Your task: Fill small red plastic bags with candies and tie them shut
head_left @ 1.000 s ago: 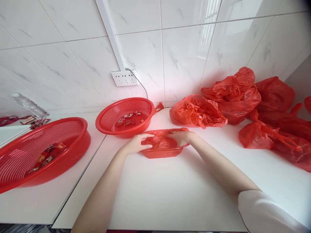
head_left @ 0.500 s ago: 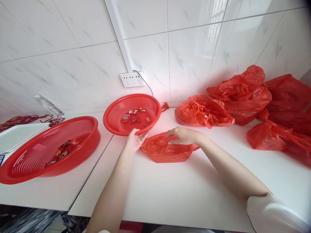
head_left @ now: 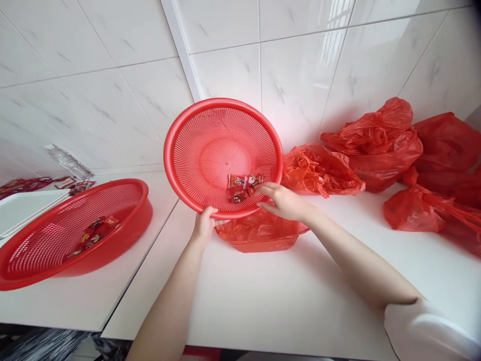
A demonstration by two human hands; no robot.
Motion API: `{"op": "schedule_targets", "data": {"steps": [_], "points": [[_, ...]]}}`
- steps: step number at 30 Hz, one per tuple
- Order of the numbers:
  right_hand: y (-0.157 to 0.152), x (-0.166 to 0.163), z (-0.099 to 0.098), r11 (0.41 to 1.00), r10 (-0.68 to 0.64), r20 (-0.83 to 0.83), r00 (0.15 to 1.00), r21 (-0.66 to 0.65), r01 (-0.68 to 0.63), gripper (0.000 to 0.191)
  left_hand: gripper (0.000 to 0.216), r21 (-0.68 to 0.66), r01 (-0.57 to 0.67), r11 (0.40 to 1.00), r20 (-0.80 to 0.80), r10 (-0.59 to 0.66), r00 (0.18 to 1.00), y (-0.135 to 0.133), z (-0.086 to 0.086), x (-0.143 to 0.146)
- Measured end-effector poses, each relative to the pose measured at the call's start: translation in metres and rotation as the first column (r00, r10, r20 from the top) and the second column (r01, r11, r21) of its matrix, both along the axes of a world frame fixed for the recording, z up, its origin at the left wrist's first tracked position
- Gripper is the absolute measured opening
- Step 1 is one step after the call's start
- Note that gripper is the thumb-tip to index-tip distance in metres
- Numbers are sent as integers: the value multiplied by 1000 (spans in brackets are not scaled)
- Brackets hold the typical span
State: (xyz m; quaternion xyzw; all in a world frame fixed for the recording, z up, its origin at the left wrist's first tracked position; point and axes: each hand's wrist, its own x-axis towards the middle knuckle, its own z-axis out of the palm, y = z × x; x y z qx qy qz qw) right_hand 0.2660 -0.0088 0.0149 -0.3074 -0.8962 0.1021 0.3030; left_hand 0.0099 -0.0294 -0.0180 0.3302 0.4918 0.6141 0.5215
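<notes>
Fingers of the left hand (head_left: pixel 205 224) grip the basket (head_left: pixel 222 113) between six and seven o'clock on its rim, thumb over the lip, the rest curled beneath. Those of the right hand (head_left: pixel 284 201) reach in over four o'clock, half bent at the packets (head_left: pixel 237 181); whether the tips have closed on one, I cannot tell.

The left grip probably keeps the basket tilted towards the person, so that its packets gather low, at five o'clock, within the right hand's reach. Its underside is hidden, so whether it rests on anything is unclear.

Just below, at five o'clock from the basket, a bag (head_left: pixel 266 244) sits on the table (head_left: pixel 285 306), mouth spread; only crumpled red film shows inside.

Further out, at eight o'clock, a second basket (head_left: pixel 145 200) holds a small heap of other packets (head_left: pixel 98 228). Near it stand white trays (head_left: pixel 33 205) and a bottle (head_left: pixel 69 161) at nine. More bags (head_left: pixel 376 143) crowd around three o'clock, their contents hidden.
</notes>
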Motion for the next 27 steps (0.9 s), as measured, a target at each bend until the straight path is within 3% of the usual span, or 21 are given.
{"op": "schedule_targets", "data": {"steps": [4, 11, 14, 17, 18, 20, 22, 24, 27], "points": [[1, -5, -7, 998, -58, 94, 994, 19, 56, 30, 29, -9, 63, 998, -48, -63, 997, -11, 0, 11], [2, -12, -20, 981, -182, 322, 929, -1, 193, 46, 18, 68, 198, 978, -127, -189, 974, -23, -15, 26], [6, -11, -21, 968, -240, 261, 935, -5, 250, 33, 17, 67, 169, 983, -115, -160, 980, -23, -18, 27], [11, -9, -18, 932, -326, -14, 945, -171, 319, 19, 16, 46, 117, 992, -100, -112, 989, -21, -16, 26], [12, -8, -17, 914, -342, -145, 928, -279, 294, 19, 17, 43, 102, 994, -96, -97, 991, -20, -15, 25], [14, -6, -15, 851, -340, -387, 857, -515, 105, 30, 20, 39, 72, 997, -87, -68, 994, -17, -15, 24], [14, -5, -11, 727, -335, -541, 771, -669, -154, 40, 22, 37, 48, 998, -75, -45, 996, -14, -15, 22], [13, -4, -8, 618, -338, -607, 719, -719, -317, 44, 23, 31, 35, 999, -57, -33, 998, -11, -16, 20], [10, -4, -5, 597, -307, -624, 718, -714, -365, 42, 24, 23, 13, 1000, -26, -12, 1000, -7, -16, 18]]}}
